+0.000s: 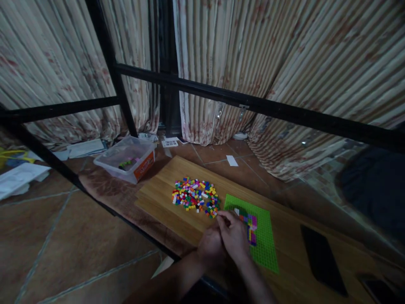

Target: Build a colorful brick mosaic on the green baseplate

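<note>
My right hand [234, 236] is closed in a pinch at the left edge of a green building-brick baseplate [267, 249]. Whatever sits between its fingertips is too small or hidden to name. Pressed up beside it, my left hand [210, 244] is curled closed, its fingers partly covered by the right hand. Several bricks, among them pink and purple ones [253, 221], are fixed on the baseplate just right of my right hand. A loose pile of small coloured bricks [191, 194] spreads over the wooden board just beyond my fingertips.
The wooden board [164, 177] carries a dark flat tablet-like object [322, 257] on the right. A clear plastic box [126, 158] with a few pieces inside stands on the left. A black metal frame [190, 84] crosses in front of striped curtains [215, 46]. Papers lie on the tiled floor.
</note>
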`<state>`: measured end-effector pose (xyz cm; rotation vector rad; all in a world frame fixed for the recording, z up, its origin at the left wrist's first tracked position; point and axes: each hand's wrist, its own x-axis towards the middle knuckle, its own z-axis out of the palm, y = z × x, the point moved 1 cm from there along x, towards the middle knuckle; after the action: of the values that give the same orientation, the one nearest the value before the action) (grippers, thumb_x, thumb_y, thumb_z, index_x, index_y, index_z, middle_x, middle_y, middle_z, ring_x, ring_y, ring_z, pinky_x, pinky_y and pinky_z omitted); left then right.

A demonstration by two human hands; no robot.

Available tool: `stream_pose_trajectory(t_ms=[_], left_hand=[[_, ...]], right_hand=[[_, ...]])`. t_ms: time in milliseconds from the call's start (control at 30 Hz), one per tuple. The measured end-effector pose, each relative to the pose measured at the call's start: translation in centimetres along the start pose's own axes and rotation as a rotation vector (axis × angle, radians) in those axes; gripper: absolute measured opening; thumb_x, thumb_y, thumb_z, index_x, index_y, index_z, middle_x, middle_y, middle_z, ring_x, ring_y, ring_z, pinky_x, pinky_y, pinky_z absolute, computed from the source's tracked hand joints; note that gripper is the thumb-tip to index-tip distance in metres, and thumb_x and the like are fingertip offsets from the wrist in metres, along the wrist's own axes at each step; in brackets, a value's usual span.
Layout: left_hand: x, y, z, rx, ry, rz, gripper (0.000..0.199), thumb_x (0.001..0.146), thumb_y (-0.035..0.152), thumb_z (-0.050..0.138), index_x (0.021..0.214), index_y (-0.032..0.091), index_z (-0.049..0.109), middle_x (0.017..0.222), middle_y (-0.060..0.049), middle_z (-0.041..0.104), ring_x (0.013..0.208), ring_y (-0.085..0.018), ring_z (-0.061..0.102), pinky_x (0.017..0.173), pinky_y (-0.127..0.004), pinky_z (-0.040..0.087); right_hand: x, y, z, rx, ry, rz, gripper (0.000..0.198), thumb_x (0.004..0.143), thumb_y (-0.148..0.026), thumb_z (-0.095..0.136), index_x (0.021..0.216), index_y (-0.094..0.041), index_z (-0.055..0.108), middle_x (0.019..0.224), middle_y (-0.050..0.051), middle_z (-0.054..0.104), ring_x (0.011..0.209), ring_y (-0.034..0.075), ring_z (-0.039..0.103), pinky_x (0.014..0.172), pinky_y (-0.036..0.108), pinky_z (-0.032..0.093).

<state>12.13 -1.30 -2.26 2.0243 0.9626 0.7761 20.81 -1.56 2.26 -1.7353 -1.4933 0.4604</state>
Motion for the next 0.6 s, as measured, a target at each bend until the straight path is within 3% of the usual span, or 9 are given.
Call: stream_pose_trajectory(t_ms=[200, 367, 600], left_hand=[[-0.1, -0.7, 0.0, -0.066, 0.046, -0.077, 0.037, 0.081, 0.016, 0.052, 0.116, 0.014, 0.064, 0.109, -0.014, 0.07, 0.097, -0.026, 0.067, 0.088, -0.037, 0.054], [-0.2, -0.8, -0.1, -0.129, 0.008, -0.075, 0.032, 0.078, 0.015, 0.055, 0.106, 0.019, 0.07, 0.102, -0.011, 0.072, 0.095, -0.026, 0.067, 0.089, -0.038, 0.054], [-0.3, -1.5, 0.6, -0.157, 0.04, -0.138, 0.033, 0.077, 0.018, 0.056, 0.107, 0.017, 0.068, 0.098, -0.01, 0.072, 0.091, -0.024, 0.067, 0.086, -0.033, 0.052]], right_hand=[[1.5, -0.4, 2.1, -0.056, -0.066, 0.001, 0.021, 0.083, -0.031, 0.051, 0.086, -0.023, 0.07, 0.091, 0.004, 0.07, 0.086, 0.019, 0.064, 0.078, 0.031, 0.048], [1.2, 0.1, 2.5, -0.008, -0.019, 0.067, 0.021, 0.082, -0.03, 0.05, 0.086, -0.024, 0.07, 0.093, 0.003, 0.072, 0.089, 0.019, 0.066, 0.081, 0.032, 0.048], [0.6, 0.5, 2.6, 0.051, 0.045, 0.103, 0.021, 0.084, -0.028, 0.049, 0.086, -0.022, 0.069, 0.091, 0.004, 0.071, 0.087, 0.019, 0.064, 0.081, 0.031, 0.048]])
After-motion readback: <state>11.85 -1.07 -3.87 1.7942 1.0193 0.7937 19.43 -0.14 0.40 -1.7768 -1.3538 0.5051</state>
